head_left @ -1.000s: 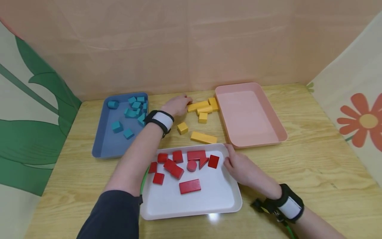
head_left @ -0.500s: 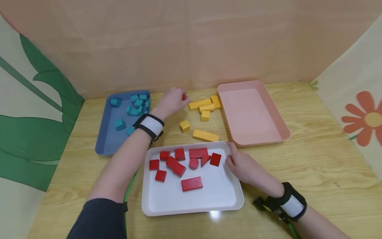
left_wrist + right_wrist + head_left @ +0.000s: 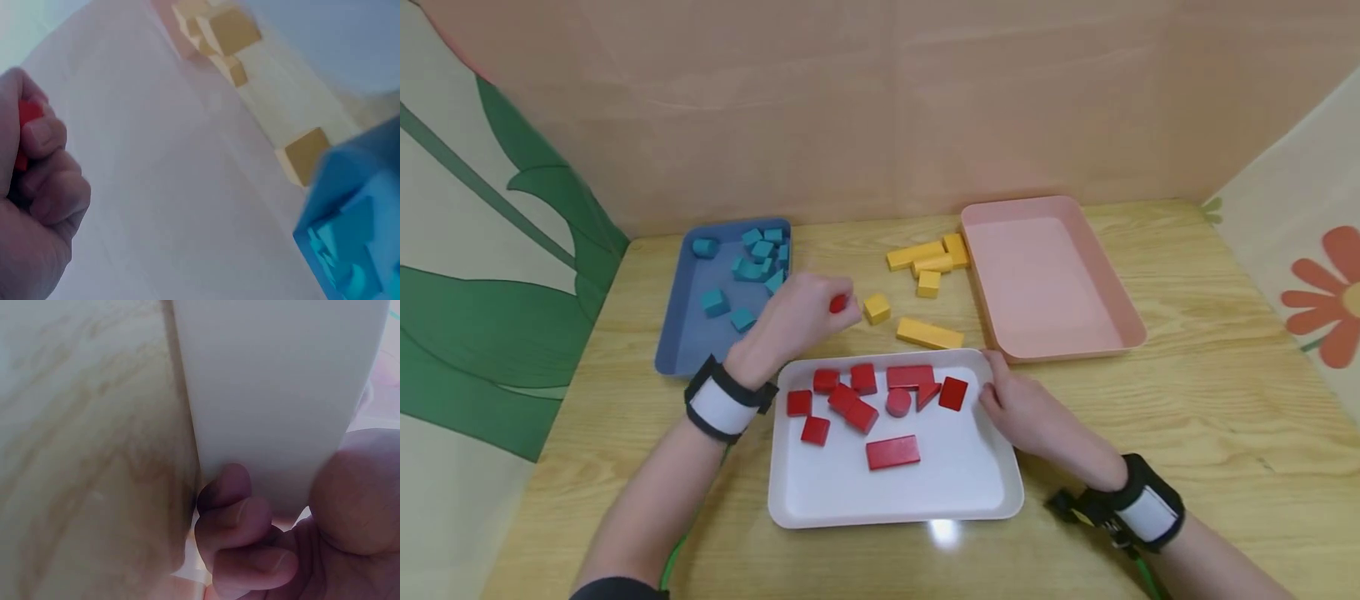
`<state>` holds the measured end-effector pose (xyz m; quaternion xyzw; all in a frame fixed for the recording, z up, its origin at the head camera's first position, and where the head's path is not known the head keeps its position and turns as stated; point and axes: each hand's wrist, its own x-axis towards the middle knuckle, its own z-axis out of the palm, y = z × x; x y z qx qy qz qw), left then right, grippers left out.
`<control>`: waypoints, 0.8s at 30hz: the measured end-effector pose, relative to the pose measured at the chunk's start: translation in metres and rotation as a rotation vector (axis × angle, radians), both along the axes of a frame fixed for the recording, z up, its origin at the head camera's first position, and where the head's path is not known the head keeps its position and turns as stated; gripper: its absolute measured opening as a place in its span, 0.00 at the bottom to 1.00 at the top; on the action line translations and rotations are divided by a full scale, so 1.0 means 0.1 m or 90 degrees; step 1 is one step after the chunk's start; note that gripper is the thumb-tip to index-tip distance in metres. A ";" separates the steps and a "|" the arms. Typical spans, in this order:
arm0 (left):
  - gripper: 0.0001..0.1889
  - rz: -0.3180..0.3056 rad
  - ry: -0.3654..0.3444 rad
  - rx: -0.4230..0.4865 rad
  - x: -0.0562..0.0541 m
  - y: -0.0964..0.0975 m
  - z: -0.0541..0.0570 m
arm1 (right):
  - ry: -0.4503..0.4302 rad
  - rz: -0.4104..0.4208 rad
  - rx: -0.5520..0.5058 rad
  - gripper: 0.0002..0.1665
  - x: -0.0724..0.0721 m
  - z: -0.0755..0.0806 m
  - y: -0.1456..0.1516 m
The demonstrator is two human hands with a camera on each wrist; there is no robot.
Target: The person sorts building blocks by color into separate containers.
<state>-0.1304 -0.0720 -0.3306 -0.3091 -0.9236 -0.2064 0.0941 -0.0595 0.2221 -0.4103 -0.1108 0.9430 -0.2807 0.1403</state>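
Observation:
My left hand [image 3: 801, 317] grips a red block [image 3: 29, 125] with curled fingers; most of the block is hidden in the grasp, so its shape cannot be told. The hand is above the table between the blue tray [image 3: 672, 325] and a yellow cube [image 3: 877, 309]. My right hand [image 3: 1030, 412] pinches the far right corner of a white tray [image 3: 955, 483], thumb at the rim. In the right wrist view its fingers [image 3: 234, 522] curl against the tray's outer wall. Inside the white tray lie several red blocks, among them a long block [image 3: 892, 452], a round one [image 3: 898, 402] and a triangle [image 3: 928, 394].
The blue tray at the left holds several teal blocks [image 3: 715, 302]. A pink tray [image 3: 1060, 275] stands at the back right. Beside it on the wooden table lie several yellow blocks, including a long yellow block [image 3: 929, 333]. A cloth backdrop [image 3: 880, 108] rises behind.
My left hand has come back from near the yellow blocks toward the white tray, carrying the red block. The right hand stays at the tray's corner. The head view has shifted slightly.

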 end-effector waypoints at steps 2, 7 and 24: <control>0.10 -0.009 -0.033 -0.011 0.16 -0.05 -0.05 | 0.003 0.002 0.002 0.29 0.00 -0.02 0.00; 0.08 -0.046 -0.050 -0.045 0.48 -0.09 -0.16 | -0.016 -0.002 -0.001 0.29 0.01 -0.03 -0.01; 0.09 -0.153 -0.023 -0.087 0.82 -0.04 -0.19 | 0.006 0.006 0.018 0.29 -0.01 -0.01 -0.02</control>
